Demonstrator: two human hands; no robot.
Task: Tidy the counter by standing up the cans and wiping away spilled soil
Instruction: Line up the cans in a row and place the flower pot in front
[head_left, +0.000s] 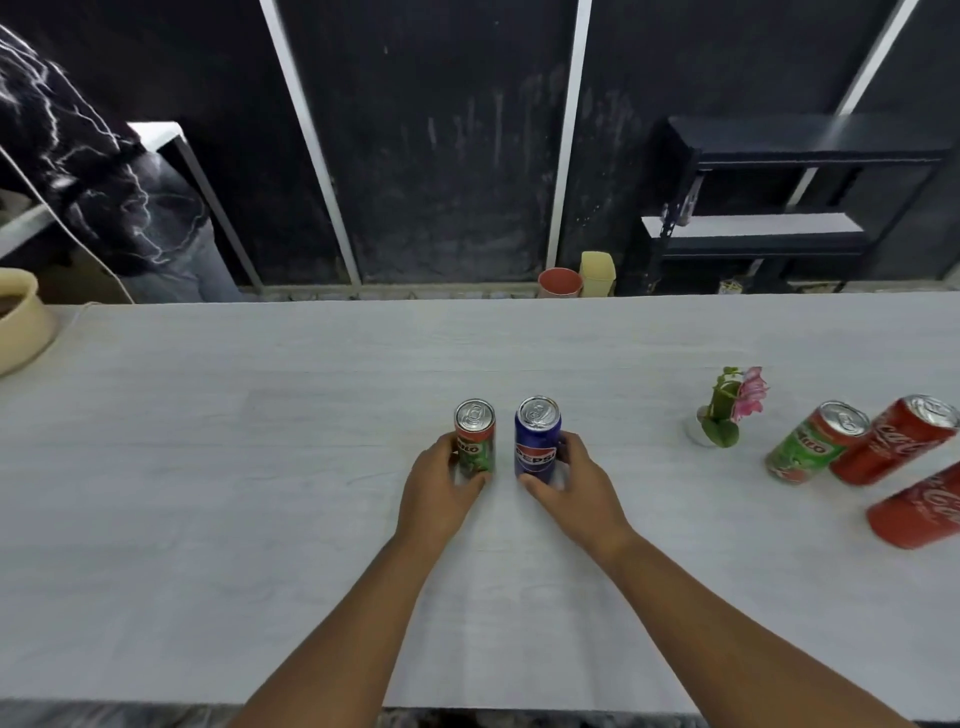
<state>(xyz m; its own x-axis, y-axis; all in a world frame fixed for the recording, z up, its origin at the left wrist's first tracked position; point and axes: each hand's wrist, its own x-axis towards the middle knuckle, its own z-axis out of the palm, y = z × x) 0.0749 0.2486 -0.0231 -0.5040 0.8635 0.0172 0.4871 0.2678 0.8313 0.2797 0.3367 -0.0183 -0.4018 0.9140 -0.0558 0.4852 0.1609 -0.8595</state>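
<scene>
Counter (260, 493) is pale and wide, with lots of bare room left & centre; the near edge runs along the bottom and the far edge meets a dark panelled wall. The right end is crowded.

Cream pot (21, 322) at the far-left edge has something dark inside, prob. soil, but it's cut off by the frame. Small white pot w/ pink flower (727, 410) stands right of centre.

Mid-counter, two cans stand upright, long axes vertical, tabs up, just beside each other with a narrow gap: Milo can (475, 439) and Pepsi can (537, 439). Left hand (441, 493) wraps the Milo can, fingers curled round its left side, thumb in front. Right hand (576, 488) wraps the Pepsi can likewise.

At right, second Milo can (815, 441) and two Coke cans (893, 441) (919, 509) also look upright, tops up, packed close.
</scene>
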